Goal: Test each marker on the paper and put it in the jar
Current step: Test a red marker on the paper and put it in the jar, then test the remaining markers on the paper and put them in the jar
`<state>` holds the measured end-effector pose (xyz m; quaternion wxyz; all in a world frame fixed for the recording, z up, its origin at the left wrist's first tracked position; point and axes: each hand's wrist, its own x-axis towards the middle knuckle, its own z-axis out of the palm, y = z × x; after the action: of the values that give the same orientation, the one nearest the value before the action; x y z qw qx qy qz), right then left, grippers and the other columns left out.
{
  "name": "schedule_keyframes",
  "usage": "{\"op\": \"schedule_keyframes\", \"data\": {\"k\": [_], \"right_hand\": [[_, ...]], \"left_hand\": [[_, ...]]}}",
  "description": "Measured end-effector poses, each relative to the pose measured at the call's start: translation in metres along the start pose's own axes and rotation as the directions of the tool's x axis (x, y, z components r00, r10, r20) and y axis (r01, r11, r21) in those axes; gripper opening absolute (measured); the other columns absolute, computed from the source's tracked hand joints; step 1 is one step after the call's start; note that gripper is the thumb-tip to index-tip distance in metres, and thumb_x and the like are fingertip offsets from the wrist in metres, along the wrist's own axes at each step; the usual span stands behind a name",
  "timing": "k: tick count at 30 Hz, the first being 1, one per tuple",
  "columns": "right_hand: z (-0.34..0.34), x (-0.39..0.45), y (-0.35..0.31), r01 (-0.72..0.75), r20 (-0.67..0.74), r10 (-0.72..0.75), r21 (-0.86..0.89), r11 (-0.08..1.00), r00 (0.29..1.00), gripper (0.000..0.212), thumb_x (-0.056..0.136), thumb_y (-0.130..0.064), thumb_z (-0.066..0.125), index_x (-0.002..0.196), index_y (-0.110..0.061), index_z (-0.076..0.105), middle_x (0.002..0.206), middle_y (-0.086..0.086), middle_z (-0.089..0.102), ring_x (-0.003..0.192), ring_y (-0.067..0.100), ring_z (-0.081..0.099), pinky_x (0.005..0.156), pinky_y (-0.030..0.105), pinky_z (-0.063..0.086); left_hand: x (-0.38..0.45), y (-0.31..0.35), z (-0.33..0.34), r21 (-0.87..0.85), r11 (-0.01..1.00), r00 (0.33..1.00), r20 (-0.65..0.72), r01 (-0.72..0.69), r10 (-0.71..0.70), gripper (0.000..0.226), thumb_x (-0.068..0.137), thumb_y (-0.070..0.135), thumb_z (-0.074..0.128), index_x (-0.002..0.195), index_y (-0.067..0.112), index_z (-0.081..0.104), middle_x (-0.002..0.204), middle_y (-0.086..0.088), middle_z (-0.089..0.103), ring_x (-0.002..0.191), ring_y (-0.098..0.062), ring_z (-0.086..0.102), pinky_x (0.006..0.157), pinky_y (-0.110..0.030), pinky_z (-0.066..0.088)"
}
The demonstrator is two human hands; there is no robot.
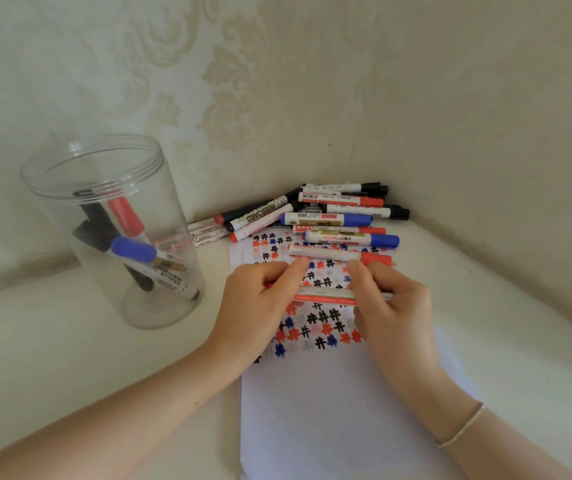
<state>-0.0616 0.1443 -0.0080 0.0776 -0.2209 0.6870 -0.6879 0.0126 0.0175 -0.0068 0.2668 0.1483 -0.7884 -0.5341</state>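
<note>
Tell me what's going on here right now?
A person holds one marker in both hands, left hand and right hand, over the paper covered in test marks. The jar holds a few markers; a pile of markers waits by the wall.

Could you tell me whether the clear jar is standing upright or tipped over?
Upright: the jar stands on its base, its open mouth up, markers leaning inside.

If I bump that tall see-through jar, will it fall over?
Maybe. The clear plastic jar is tall and narrow, so it probably tips easily. It looks light, holding only a few markers, which lean to one side. A soft nudge might only make it slide on the smooth white table.
</note>
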Motion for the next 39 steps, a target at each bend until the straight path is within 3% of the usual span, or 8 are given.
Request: {"op": "schedule_keyframes", "data": {"k": [6,14,17,20,22,26,35,39], "right_hand": [[0.003,0.031,-0.027,-0.280,0.076,0.272,0.374,0.884,0.959,0.027,0.098,-0.015,0.048,0.076,0.002,0.050,0.045,0.001,0.026,0.037,0.011,0.016,0.038,0.024,0.014],[0.075,0.064,-0.123,-0.382,0.364,0.144,0.754,0.534,0.920,0.035,0.096,-0.020,0.045,0.063,-0.017,0.031,0.040,-0.004,0.015,0.028,0.008,0.013,0.029,0.017,0.015],[0.105,0.071,-0.139,-0.369,0.428,0.136,0.526,0.766,0.893,0.039,0.097,-0.039,0.047,0.072,-0.010,0.048,0.040,0.000,0.035,0.030,0.012,0.028,0.035,0.018,0.026],[0.120,0.086,-0.114,0.034,0.340,0.016,-0.141,0.989,0.940,0.026,0.099,-0.029,0.043,0.094,-0.006,0.053,0.064,0.008,0.056,0.051,0.022,0.052,0.048,0.026,0.043],[0.119,0.093,-0.077,0.436,0.497,-0.080,-0.662,0.610,0.864,0.017,0.093,-0.012,0.043,0.109,-0.010,0.049,0.095,0.009,0.061,0.085,0.029,0.060,0.071,0.033,0.049],[0.117,0.097,-0.020,0.659,0.659,0.025,-0.752,0.032,0.751,0.044,0.089,-0.003,0.048,0.131,-0.013,0.041,0.131,0.009,0.047,0.124,0.030,0.044,0.101,0.040,0.038],[0.118,0.115,0.001,0.759,0.770,-0.061,-0.637,-0.138,0.635,0.037,0.091,-0.001,0.048,0.127,-0.010,0.051,0.127,0.009,0.047,0.116,0.028,0.048,0.096,0.037,0.038],[0.113,0.116,-0.003,0.767,0.741,-0.217,-0.638,0.070,0.636,0.032,0.090,-0.005,0.049,0.122,-0.011,0.050,0.119,0.010,0.049,0.091,0.030,0.060,0.072,0.034,0.043]], "left_hand": [[0.017,0.043,-0.008,0.102,0.980,0.979,-0.092,-0.172,0.181,0.016,0.094,0.030,0.055,0.084,0.019,0.049,0.050,0.012,0.054,0.041,-0.006,0.045,0.041,-0.020,0.035],[0.046,0.140,-0.070,0.090,0.843,0.762,-0.385,-0.531,0.521,0.022,0.091,0.015,0.063,0.097,0.020,0.042,0.082,0.000,0.068,0.054,-0.016,0.066,0.049,-0.022,0.047],[0.052,0.153,-0.106,0.305,0.776,0.647,-0.432,-0.551,0.629,0.012,0.095,0.019,0.056,0.100,0.022,0.046,0.077,0.003,0.069,0.054,-0.012,0.062,0.056,-0.025,0.050],[0.056,0.152,-0.151,0.485,0.743,0.555,-0.496,-0.462,0.668,0.009,0.097,0.026,0.050,0.103,0.022,0.045,0.072,0.008,0.065,0.056,-0.012,0.062,0.058,-0.033,0.052],[0.058,0.145,-0.175,0.585,0.743,0.616,-0.466,-0.324,0.635,0.009,0.097,0.027,0.048,0.103,0.020,0.044,0.071,0.009,0.065,0.054,-0.012,0.061,0.062,-0.039,0.053],[0.052,0.128,-0.191,0.730,0.675,0.837,-0.299,-0.109,0.459,0.011,0.097,0.026,0.047,0.096,0.018,0.041,0.072,0.007,0.066,0.059,-0.015,0.064,0.069,-0.042,0.054],[0.054,0.108,-0.183,0.822,0.569,0.992,0.049,0.024,-0.113,0.005,0.088,0.028,0.063,0.084,0.026,0.061,0.078,0.009,0.066,0.066,0.001,0.063,0.063,-0.018,0.047],[0.060,0.114,-0.177,0.915,0.403,0.946,0.129,0.003,-0.298,0.017,0.090,0.027,0.054,0.097,0.033,0.069,0.094,0.014,0.065,0.087,-0.008,0.060,0.073,-0.020,0.046]]}}
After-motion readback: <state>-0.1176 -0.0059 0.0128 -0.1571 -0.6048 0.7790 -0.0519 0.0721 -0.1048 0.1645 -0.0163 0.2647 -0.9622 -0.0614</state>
